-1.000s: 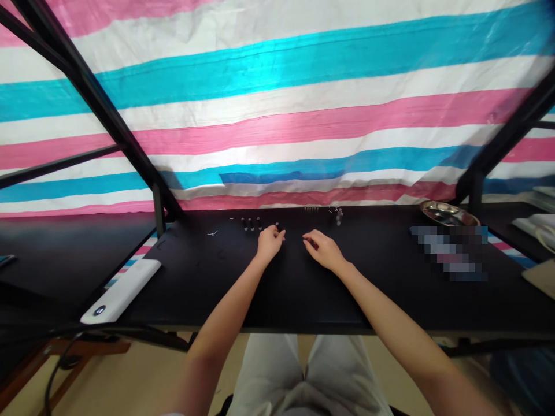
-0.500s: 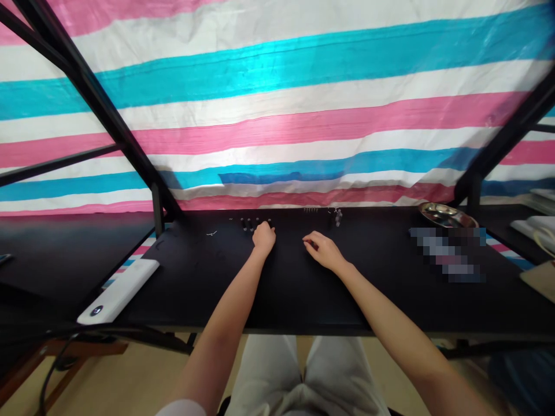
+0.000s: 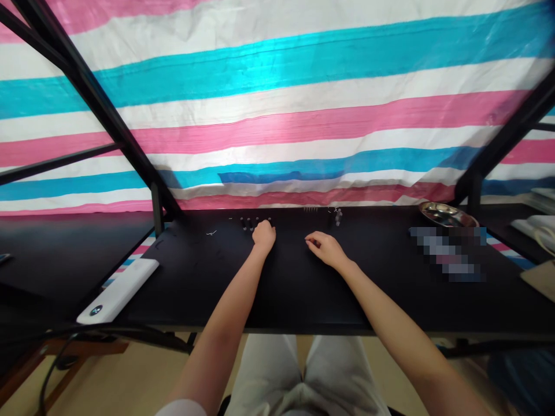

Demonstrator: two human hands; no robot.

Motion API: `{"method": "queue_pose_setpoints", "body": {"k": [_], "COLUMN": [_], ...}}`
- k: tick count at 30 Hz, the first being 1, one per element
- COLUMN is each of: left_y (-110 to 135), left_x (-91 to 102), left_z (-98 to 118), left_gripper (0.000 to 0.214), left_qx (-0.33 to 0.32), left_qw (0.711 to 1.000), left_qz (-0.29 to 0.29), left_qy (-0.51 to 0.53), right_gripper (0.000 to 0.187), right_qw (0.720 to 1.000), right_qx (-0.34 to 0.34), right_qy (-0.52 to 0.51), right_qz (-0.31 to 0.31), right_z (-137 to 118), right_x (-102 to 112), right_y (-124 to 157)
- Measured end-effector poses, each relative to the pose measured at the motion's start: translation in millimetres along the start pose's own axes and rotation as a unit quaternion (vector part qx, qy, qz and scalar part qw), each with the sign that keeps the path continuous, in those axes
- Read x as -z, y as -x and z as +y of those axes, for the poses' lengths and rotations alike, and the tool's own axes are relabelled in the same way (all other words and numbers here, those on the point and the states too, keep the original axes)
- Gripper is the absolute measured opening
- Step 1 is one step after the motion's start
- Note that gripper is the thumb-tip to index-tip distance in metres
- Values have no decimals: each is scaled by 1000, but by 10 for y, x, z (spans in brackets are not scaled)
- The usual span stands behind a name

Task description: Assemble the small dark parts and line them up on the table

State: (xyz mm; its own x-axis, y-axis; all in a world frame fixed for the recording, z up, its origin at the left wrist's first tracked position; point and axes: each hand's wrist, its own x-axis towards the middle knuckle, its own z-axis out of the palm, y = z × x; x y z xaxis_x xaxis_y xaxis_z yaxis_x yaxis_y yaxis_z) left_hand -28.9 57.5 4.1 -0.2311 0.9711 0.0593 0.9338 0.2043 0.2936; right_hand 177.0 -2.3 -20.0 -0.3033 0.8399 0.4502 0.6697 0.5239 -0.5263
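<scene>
My left hand (image 3: 263,236) rests far out on the black table (image 3: 286,283), fingers curled, right beside a short row of small dark upright pieces (image 3: 249,223). What its fingertips hold, if anything, is hidden. My right hand (image 3: 325,248) lies on the table to the right, fingers bent and drawn together, with a small dark-red bit showing under its fingertips. Behind it stand a tiny comb-like strip (image 3: 309,210) and a small pale cluster (image 3: 337,215) by the tarp.
A white power bank (image 3: 117,290) lies at the table's left front corner. A metal dish (image 3: 446,215) sits at the right rear, next to a blurred patch. Black frame posts (image 3: 158,216) rise at both sides, and a striped tarp (image 3: 277,115) hangs behind.
My left hand moved forward and slightly left, up to the row of dark pieces, and now covers the piece it held near. My right hand barely shifted.
</scene>
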Motion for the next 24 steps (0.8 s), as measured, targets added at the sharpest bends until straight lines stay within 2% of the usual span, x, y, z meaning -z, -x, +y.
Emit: {"method": "queue_pose_setpoints", "body": {"k": [6, 9, 13, 15, 20, 24], "left_y": [26, 39, 79, 119, 272, 398], "left_x": [7, 12, 31, 46, 74, 16], "left_z": [-19, -20, -29, -29, 73, 261], "left_gripper": [25, 26, 25, 25, 23, 22], "left_qx": [-9, -4, -7, -16, -66, -144], "left_qw": [1000, 1000, 1000, 999, 996, 987], "left_qz": [-1, -4, -10, -14, -35, -53], "left_qy": [-2, -1, -13, -25, -46, -41], "right_gripper": [17, 16, 17, 17, 23, 28], "right_qw": [997, 989, 957, 940, 915, 912], "right_qx": [-65, -123, -245, -285, -340, -347], "right_qy": [41, 79, 155, 184, 200, 178], "right_qz": [22, 22, 29, 30, 84, 130], "right_z": [129, 203, 332, 412, 608, 737], "right_x": [114, 168, 230, 254, 270, 236], "right_y": [-23, -24, -9, 1, 9, -12]}}
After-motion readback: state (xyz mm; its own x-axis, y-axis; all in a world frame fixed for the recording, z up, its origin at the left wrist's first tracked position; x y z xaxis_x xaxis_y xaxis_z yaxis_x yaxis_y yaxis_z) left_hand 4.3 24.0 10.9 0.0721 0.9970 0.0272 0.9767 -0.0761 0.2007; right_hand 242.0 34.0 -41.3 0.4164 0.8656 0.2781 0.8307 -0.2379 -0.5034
